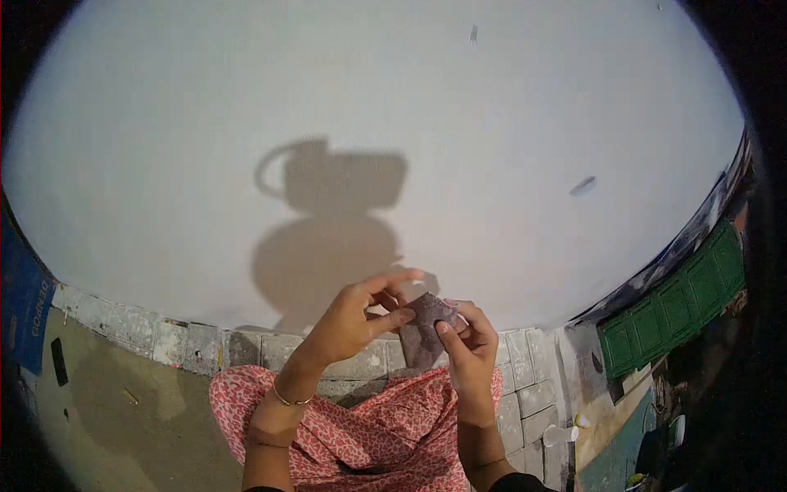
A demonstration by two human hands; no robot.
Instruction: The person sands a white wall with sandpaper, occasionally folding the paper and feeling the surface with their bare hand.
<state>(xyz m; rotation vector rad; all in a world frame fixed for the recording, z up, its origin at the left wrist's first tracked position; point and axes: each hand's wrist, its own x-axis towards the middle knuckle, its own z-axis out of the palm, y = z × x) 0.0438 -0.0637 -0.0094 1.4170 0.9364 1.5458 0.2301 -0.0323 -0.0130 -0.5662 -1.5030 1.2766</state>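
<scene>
A small grey-brown sheet (424,338), apparently sandpaper with a pale torn upper edge, is held up in front of the white wall. My right hand (474,340) grips its right side, thumb on the near face and fingers bent around the edge. At the sheet's upper left, the thumb of my left hand (361,316) presses on its edge. The left index finger is stretched out above the sheet, and the other left fingers are curled and partly hidden behind.
The white wall (492,148) fills the view ahead, with a shadow of head and hands on it. Pale bricks (135,328) line its foot. On the right are a green panel (676,299) and a white cup (561,435); a dark flat object (59,362) lies left.
</scene>
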